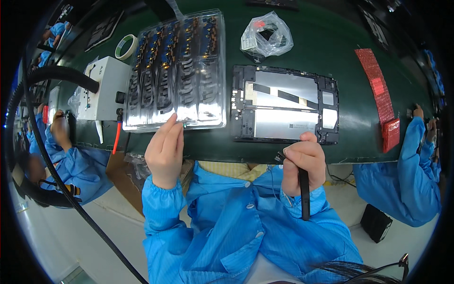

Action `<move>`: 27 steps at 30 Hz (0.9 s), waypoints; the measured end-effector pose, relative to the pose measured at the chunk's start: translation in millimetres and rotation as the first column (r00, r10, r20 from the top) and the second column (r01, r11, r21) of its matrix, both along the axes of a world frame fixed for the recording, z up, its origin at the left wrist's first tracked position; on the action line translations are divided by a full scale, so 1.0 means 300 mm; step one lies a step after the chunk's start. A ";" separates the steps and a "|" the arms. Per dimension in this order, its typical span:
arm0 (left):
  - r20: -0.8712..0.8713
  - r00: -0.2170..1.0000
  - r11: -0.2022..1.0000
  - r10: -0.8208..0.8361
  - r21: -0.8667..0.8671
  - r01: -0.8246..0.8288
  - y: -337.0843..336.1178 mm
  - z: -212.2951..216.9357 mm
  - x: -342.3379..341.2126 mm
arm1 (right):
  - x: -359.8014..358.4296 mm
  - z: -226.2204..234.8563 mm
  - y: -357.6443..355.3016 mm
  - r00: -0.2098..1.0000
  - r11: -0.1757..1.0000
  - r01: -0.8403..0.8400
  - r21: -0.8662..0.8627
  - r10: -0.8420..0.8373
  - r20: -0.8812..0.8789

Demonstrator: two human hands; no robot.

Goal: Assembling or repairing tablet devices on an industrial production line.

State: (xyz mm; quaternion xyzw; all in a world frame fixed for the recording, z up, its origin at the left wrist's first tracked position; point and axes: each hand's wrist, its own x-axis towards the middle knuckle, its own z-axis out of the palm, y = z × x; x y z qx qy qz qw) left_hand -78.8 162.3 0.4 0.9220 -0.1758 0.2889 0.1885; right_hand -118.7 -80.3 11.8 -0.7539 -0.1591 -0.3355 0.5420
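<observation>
My left hand (164, 157) is at the front edge of a clear plastic tray (175, 122). Its fingers are pressed together, and whatever they may pinch is too small to make out. Rows of small dark circuit boards with flex cables (187, 66) fill the tray. My right hand (306, 163) is closed around a slim black stick-like tool (304, 196), whose lower end hangs below the palm. A small dark tip (280, 157) pokes out beside the thumb. Just beyond this hand lies an opened tablet housing (286, 104) with silver battery plates and a black frame.
A white box-shaped device (105, 90) with a black hose stands left of the tray, near a tape roll (126, 47). Farther back sits a clear plastic bag (267, 35). Red bubble wrap (378, 90) lies to the right. Co-workers in blue sit at both sides.
</observation>
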 end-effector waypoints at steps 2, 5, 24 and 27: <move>0.011 1.000 0.999 -0.008 0.033 0.008 -0.016 -0.019 0.003 | 0.000 0.000 -0.018 1.000 1.000 0.027 0.006 -0.027 -0.006; 0.010 1.000 0.995 -0.024 0.100 0.023 -0.018 -0.035 -0.026 | -0.003 0.006 -0.050 1.000 0.999 0.004 -0.048 -0.005 -0.021; -0.378 0.901 0.932 -0.213 0.198 0.303 -0.563 -0.023 0.262 | 0.404 0.067 -0.372 0.998 0.746 0.043 -0.664 0.003 0.068; -0.336 0.901 0.945 -0.274 0.080 0.317 -0.567 -0.032 0.266 | 0.438 -0.002 -0.378 0.985 0.612 0.030 -0.790 0.115 0.126</move>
